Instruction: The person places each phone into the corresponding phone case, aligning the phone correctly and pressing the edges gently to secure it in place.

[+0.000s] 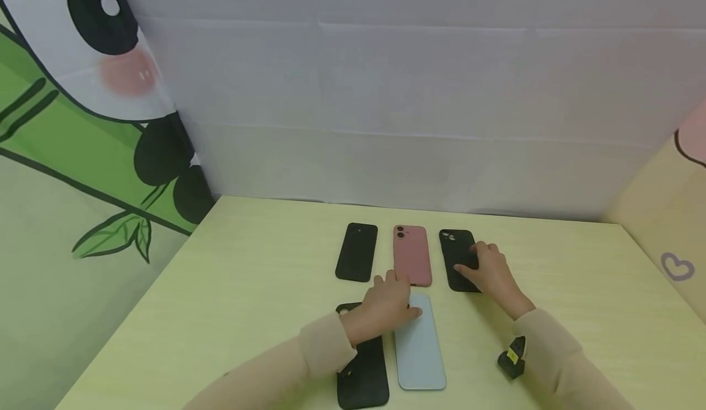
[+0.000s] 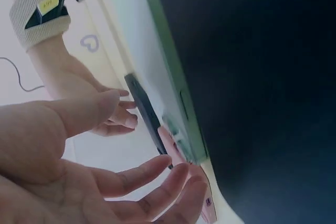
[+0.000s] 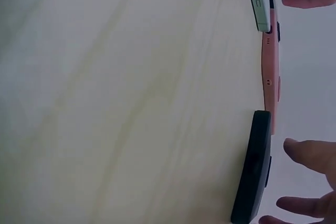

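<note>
The left hand (image 1: pixel 385 304) is being held over the upper end of the pale blue phone (image 1: pixel 420 356), thumb and fingers parted and loosely bent; whether contact is being made cannot be told. The right hand (image 1: pixel 493 271) is being held at the upper-right black phone (image 1: pixel 455 255), thumb and fingers parted, the thumb being held clear of its surface. Beside that phone, the upper row is being completed by the pink phone (image 1: pixel 412 254) and the upper-left black phone (image 1: pixel 356 252). The lower black phone (image 1: pixel 364 382) is being partly covered by the left sleeve (image 1: pixel 329 344). All five phones are being supported by the pale yellow table (image 1: pixel 248 275). A black wrist device (image 1: pixel 513 358) is being worn at the right cuff.
</note>
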Tool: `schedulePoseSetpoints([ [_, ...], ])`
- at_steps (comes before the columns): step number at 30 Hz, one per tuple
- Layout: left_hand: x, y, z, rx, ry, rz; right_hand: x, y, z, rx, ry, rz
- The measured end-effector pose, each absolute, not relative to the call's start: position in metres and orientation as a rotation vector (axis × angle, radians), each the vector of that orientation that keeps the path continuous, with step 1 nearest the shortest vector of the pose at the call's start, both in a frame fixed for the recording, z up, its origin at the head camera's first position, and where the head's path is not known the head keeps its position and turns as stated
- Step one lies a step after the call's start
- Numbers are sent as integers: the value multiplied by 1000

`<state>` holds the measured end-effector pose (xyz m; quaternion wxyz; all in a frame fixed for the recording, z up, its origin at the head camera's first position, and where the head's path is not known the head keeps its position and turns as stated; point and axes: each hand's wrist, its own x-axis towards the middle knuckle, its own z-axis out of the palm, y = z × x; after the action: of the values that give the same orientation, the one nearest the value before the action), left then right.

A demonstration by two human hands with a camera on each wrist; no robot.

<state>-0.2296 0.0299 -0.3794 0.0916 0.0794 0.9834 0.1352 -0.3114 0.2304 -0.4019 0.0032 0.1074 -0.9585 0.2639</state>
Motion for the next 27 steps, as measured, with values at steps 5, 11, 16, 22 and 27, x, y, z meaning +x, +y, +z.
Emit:
schedulePoseSetpoints([
  [5, -222, 35, -385, 258, 2915, 293, -311, 231, -404, 290, -3083, 782],
  [11, -218, 46, -386, 214, 2886, 206, -312, 231, -406, 288, -3126, 714],
  [16, -217, 60, -390, 160, 2869, 89, -313, 229, -409, 337, -3116, 637],
  [22, -216, 71, -393, 127, 2879, -95, -312, 227, -409, 342, -3125, 640],
  [27, -215, 74, -392, 159, 2887, -244, -311, 227, -409, 334, -3146, 625],
])
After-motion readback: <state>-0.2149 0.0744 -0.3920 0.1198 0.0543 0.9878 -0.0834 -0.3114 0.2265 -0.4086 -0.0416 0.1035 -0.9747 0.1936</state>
